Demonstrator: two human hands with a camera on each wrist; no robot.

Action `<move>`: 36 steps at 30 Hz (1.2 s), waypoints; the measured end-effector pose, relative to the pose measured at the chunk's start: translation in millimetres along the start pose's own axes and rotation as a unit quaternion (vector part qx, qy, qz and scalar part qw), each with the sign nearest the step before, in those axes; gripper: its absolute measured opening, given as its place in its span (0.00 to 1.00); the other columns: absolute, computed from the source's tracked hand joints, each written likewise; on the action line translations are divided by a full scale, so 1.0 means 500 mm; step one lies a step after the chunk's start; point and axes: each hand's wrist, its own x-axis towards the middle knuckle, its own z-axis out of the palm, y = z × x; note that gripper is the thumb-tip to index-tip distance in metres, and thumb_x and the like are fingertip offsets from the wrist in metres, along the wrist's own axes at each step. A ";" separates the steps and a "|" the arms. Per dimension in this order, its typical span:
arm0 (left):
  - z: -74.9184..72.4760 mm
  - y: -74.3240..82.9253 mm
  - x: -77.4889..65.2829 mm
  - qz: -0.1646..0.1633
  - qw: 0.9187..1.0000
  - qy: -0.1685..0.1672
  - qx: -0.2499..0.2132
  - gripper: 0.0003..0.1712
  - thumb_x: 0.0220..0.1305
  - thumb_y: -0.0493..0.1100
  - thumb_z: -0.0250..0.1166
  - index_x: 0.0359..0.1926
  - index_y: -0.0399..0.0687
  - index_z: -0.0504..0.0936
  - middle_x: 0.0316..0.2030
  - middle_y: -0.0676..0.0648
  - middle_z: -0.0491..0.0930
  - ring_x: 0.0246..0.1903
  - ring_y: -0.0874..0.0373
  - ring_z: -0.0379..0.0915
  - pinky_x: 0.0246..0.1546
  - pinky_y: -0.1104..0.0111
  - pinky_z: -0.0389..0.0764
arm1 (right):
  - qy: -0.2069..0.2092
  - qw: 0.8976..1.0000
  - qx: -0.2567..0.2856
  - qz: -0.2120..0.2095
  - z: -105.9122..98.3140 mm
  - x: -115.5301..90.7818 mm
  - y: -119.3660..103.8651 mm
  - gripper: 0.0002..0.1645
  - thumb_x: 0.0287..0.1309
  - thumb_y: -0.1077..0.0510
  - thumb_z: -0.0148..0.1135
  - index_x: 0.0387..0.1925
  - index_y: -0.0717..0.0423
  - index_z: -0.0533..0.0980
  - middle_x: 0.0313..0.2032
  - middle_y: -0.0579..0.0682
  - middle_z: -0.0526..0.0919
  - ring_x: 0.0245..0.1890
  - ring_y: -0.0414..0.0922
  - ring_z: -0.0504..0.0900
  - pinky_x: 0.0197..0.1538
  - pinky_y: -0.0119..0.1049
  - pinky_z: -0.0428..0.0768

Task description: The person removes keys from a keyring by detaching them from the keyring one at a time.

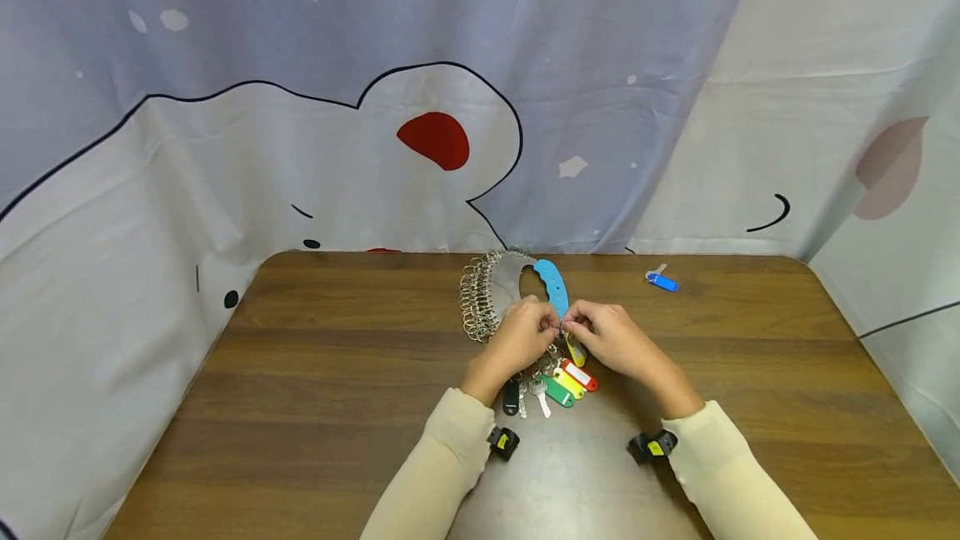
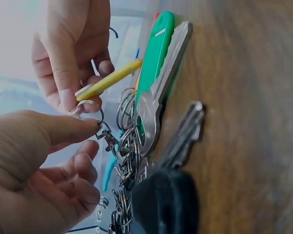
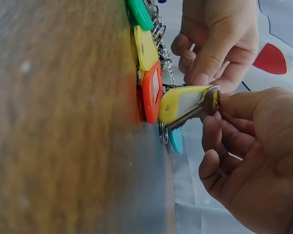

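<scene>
A grey metal key holder plate (image 1: pixel 504 283) with a blue handle (image 1: pixel 553 286) lies at the table's back edge, metal rings and clips along its rim. My left hand (image 1: pixel 525 333) pinches a small metal clip (image 2: pixel 107 138) at the near end of the handle. Beside it, my right hand (image 1: pixel 611 338) pinches a key (image 3: pixel 205 108) with a yellow key tag (image 3: pixel 178 105) at their ring. That ring (image 2: pixel 94 105) meets the clip between the fingertips; whether it is hooked on, I cannot tell.
Tagged keys hang from the near rim: a red tag (image 1: pixel 580 375), another yellow tag (image 1: pixel 568 384), a green tag (image 1: pixel 558 392) and a black tag (image 1: pixel 511 397). Farther right lies a key with a blue tag (image 1: pixel 663 282). A printed curtain (image 1: pixel 337 173) hangs behind the table.
</scene>
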 end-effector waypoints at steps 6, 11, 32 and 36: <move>0.002 0.002 0.001 0.020 1.000 0.019 0.001 0.03 0.54 0.33 0.69 0.28 0.45 0.85 0.27 0.49 0.78 0.29 0.60 0.72 0.32 0.71 0.75 | 0.016 0.999 -0.007 -0.027 0.001 0.000 -0.006 0.02 0.59 0.62 0.65 0.31 0.54 0.80 0.24 0.45 0.82 0.23 0.38 0.74 0.27 0.36 0.77; 0.001 0.002 -0.001 0.025 0.999 0.030 0.000 0.03 0.54 0.33 0.70 0.28 0.45 0.86 0.27 0.49 0.79 0.29 0.59 0.73 0.32 0.70 0.76 | 0.017 0.999 -0.020 -0.020 -0.002 0.000 -0.014 0.02 0.58 0.62 0.66 0.30 0.53 0.81 0.24 0.46 0.83 0.24 0.38 0.77 0.28 0.37 0.79; -0.014 -0.004 0.001 -0.141 0.977 0.008 -0.162 0.06 0.53 0.38 0.69 0.23 0.40 0.88 0.27 0.47 0.86 0.25 0.62 0.73 0.26 0.72 0.75 | 0.009 1.000 -0.014 -0.008 -0.001 0.000 -0.019 0.03 0.59 0.61 0.66 0.30 0.54 0.83 0.24 0.46 0.85 0.22 0.37 0.76 0.27 0.36 0.78; -0.017 -0.007 -0.001 -0.177 0.957 -0.010 -0.229 0.08 0.54 0.38 0.69 0.25 0.35 0.87 0.27 0.46 0.85 0.27 0.61 0.73 0.27 0.72 0.74 | 0.009 1.000 -0.011 -0.016 0.002 0.000 -0.019 0.02 0.58 0.61 0.66 0.30 0.54 0.83 0.24 0.46 0.85 0.22 0.37 0.75 0.26 0.36 0.78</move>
